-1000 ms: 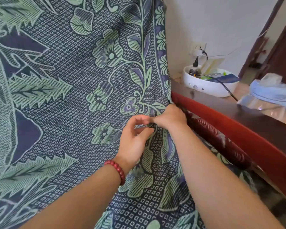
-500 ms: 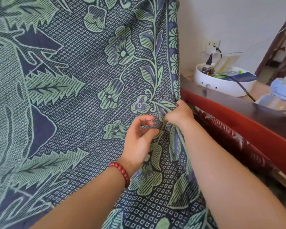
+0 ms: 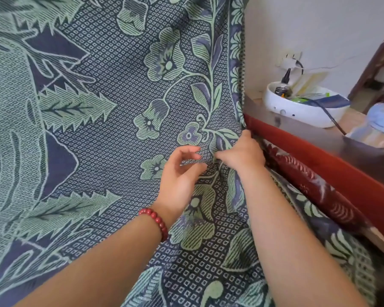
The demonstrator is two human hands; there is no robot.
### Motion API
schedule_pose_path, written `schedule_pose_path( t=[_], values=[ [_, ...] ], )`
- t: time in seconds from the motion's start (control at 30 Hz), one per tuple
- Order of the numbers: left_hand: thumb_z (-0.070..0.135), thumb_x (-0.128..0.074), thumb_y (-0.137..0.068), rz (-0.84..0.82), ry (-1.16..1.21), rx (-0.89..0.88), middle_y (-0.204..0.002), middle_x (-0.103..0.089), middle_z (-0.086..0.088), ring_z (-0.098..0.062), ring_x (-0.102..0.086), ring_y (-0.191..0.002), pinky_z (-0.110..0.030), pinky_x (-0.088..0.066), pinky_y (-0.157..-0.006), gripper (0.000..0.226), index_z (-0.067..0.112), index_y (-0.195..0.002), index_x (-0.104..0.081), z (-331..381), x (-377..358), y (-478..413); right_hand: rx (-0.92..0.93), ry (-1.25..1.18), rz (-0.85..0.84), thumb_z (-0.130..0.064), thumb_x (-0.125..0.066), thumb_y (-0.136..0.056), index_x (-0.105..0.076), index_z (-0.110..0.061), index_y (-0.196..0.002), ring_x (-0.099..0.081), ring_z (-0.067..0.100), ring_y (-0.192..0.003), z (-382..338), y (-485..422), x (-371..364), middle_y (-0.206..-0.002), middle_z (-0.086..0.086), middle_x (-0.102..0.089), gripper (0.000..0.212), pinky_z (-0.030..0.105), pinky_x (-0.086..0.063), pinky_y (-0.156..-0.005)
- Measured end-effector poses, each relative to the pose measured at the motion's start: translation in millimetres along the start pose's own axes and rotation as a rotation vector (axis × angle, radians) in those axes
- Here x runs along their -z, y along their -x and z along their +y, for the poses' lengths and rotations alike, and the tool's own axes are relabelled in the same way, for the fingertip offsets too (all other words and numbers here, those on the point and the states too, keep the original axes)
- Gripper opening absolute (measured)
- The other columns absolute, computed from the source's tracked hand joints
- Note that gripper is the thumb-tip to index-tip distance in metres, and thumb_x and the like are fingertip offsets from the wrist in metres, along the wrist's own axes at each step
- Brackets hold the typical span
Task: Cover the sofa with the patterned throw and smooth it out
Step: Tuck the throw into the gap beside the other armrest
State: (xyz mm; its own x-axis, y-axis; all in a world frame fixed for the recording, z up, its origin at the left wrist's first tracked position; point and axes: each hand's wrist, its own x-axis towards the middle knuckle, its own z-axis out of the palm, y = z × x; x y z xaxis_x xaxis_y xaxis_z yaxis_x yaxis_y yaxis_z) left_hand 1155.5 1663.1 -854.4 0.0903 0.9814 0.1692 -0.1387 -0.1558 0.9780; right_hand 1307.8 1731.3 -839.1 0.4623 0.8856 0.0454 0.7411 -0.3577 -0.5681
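Beside the red sofa rail (image 3: 319,165) on the right, our right hand (image 3: 242,155) grips a fold of the patterned throw (image 3: 98,151), which drapes across left and centre; whether our curled left hand (image 3: 180,173) pinches it we cannot tell. Soft, limp, probably weighty: hold its border, running near to far.

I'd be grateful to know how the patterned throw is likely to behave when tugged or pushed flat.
Probably floppy: the throw puckers into folds where the right hand grips it. Its thick, textured weave suggests some weight and a grippy surface, so it likely drags rather than slides when pushed.
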Motion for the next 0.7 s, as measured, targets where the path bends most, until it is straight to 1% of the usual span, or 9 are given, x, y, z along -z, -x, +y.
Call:
schedule_pose_path(
  t=[0.07, 0.13, 0.2, 0.27, 0.33, 0.4, 0.5, 0.6, 0.7],
  values=[
    [0.002, -0.06, -0.083, -0.008, 0.0, -0.01, -0.101, -0.059, 0.0, -0.009, -0.058, -0.088, -0.034, -0.047, -0.088, 0.026, 0.018, -0.103, -0.058, 3, -2, 0, -0.008, 0.103, 0.042, -0.049, -0.081, -0.062, -0.037, -0.013, -0.127, -0.054, 0.032, -0.115, 0, 14, 5, -0.127, 0.011, -0.051, 0.086, 0.042, -0.046, -0.085],
    [0.0, -0.059, -0.083, -0.016, 0.015, -0.02, -0.099, -0.058, 0.0, -0.009, -0.056, -0.088, -0.032, -0.047, -0.086, 0.026, 0.018, -0.102, -0.058, 4, -4, 0, -0.029, 0.21, 0.031, -0.056, -0.081, -0.059, -0.032, -0.015, -0.133, -0.051, 0.033, -0.118, 2, 27, 10, -0.132, 0.012, -0.048, 0.098, 0.046, -0.044, -0.09],
    [-0.001, -0.059, -0.084, -0.021, 0.016, -0.028, -0.099, -0.057, 0.001, -0.008, -0.056, -0.087, -0.031, -0.047, -0.084, 0.027, 0.02, -0.1, -0.058, 5, -6, 1, -0.064, 0.323, -0.036, -0.059, -0.081, -0.057, -0.018, -0.018, -0.143, -0.047, 0.034, -0.123, 3, 38, 14, -0.137, 0.013, -0.044, 0.114, 0.051, -0.038, -0.097],
    [0.001, -0.06, -0.083, -0.034, 0.018, -0.029, -0.099, -0.057, 0.001, -0.003, -0.056, -0.083, -0.03, -0.047, -0.083, 0.026, 0.022, -0.099, -0.058, 5, -7, 1, -0.089, 0.389, -0.1, -0.055, -0.082, -0.059, -0.004, -0.02, -0.147, -0.045, 0.034, -0.124, 6, 45, 14, -0.139, 0.015, -0.043, 0.123, 0.053, -0.035, -0.1],
    [0.002, -0.06, -0.083, -0.043, 0.02, -0.025, -0.099, -0.056, 0.001, 0.001, -0.057, -0.079, -0.028, -0.047, -0.082, 0.026, 0.023, -0.099, -0.058, 4, -8, 2, -0.09, 0.39, -0.094, -0.042, -0.083, -0.064, -0.009, -0.018, -0.145, -0.05, 0.034, -0.119, 12, 41, 9, -0.132, 0.014, -0.049, 0.112, 0.048, -0.041, -0.095],
    [0.002, -0.06, -0.083, -0.045, 0.022, -0.025, -0.099, -0.056, 0.001, 0.0, -0.056, -0.079, -0.027, -0.047, -0.08, 0.026, 0.022, -0.1, -0.058, 2, -9, 4, -0.07, 0.33, -0.038, -0.03, -0.08, -0.069, -0.026, -0.017, -0.135, -0.056, 0.032, -0.112, 21, 30, 8, -0.124, 0.012, -0.056, 0.086, 0.041, -0.046, -0.087],
    [0.001, -0.061, -0.082, -0.025, 0.026, -0.04, -0.099, -0.056, -0.001, -0.009, -0.055, -0.081, -0.025, -0.046, -0.074, 0.026, 0.018, -0.101, -0.058, 5, -7, 4, -0.064, 0.236, 0.001, -0.029, -0.073, -0.071, -0.043, -0.02, -0.123, -0.059, 0.03, -0.108, 24, 18, 8, -0.119, 0.009, -0.061, 0.06, 0.035, -0.046, -0.086],
    [0.001, -0.062, -0.081, 0.02, 0.036, -0.042, -0.097, -0.056, 0.0, -0.013, -0.051, -0.08, -0.03, -0.044, -0.073, 0.026, 0.018, -0.1, -0.057, 12, -3, 7, -0.051, 0.222, 0.001, -0.03, -0.073, -0.071, -0.04, -0.02, -0.126, -0.061, 0.029, -0.105, 24, 22, 4, -0.116, 0.008, -0.062, 0.064, 0.034, -0.046, -0.08],
    [0.017, -0.064, -0.07, 0.043, 0.011, -0.04, -0.096, -0.058, 0.003, -0.01, -0.053, -0.08, -0.031, -0.046, -0.075, 0.028, 0.024, -0.097, -0.059, 18, 5, 16, 0.005, 0.265, 0.0, -0.032, -0.076, -0.071, -0.03, -0.015, -0.135, -0.057, 0.032, -0.11, 17, 33, 6, -0.123, 0.012, -0.054, 0.081, 0.037, -0.046, -0.079]
  ],
)
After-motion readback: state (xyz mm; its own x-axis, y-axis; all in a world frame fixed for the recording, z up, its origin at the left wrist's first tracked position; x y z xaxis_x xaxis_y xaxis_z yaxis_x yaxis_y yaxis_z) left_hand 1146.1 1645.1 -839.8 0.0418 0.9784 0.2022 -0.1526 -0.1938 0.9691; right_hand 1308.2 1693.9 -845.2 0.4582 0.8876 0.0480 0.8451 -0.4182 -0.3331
